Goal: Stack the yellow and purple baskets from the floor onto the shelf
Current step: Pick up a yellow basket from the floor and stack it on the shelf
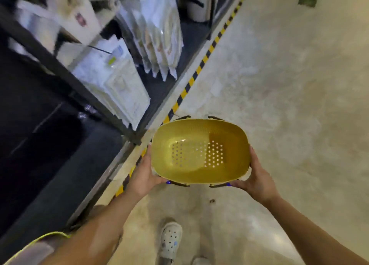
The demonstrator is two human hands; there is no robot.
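1. Yellow basket [200,150]: carried in the air above the floor [289,85], mouth upward, empty, its perforated base visible; dark folded handles lie along the near and far rims.
2. Left hand [144,171]: grip clasped on the basket's left end, thumb at the near rim.
3. Right hand [254,173]: grip clasped on the basket's right end, fingers curled beneath the wall.
4. Shelf [65,75]: dark metal racking to the person's left, beyond the striped hazard tape [201,65]; its visible tiers carry pale packaged goods [119,79], blurred in this view.
5. Purple basket: not in view, so its position cannot be told.
6. Probable stage: transport of the basket toward the shelf, placement not yet done.
7. Risks: the basket rim may strike the shelf's front beam if lifted too low; crowded tiers leave little free space, so packages could be pushed or toppled; a loose handle could snag; the person's shoe [170,239] is near the tape, where a misstep is possible.
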